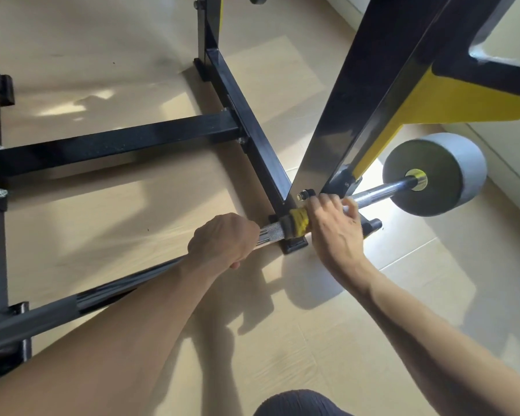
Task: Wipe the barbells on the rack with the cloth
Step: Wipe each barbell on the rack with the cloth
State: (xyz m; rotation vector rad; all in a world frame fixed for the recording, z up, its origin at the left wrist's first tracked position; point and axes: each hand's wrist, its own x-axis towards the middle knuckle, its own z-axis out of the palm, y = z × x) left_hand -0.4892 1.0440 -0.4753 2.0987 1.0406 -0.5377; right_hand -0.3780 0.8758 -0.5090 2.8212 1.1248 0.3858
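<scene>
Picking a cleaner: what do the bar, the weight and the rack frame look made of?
Bar: bright, mirror-like with a knurled stretch, likely chromed steel. Weight: dull, even grey, perhaps rubber or plastic coated; unclear. Rack frame: black with a fine speckled sheen, seemingly powder-coated steel tube.

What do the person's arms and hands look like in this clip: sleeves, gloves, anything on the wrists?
Both arms are bare up to the frame edge, with no sleeves in view. The left hand and right hand wear no gloves, and no watch, band or ring shows on either.
</scene>
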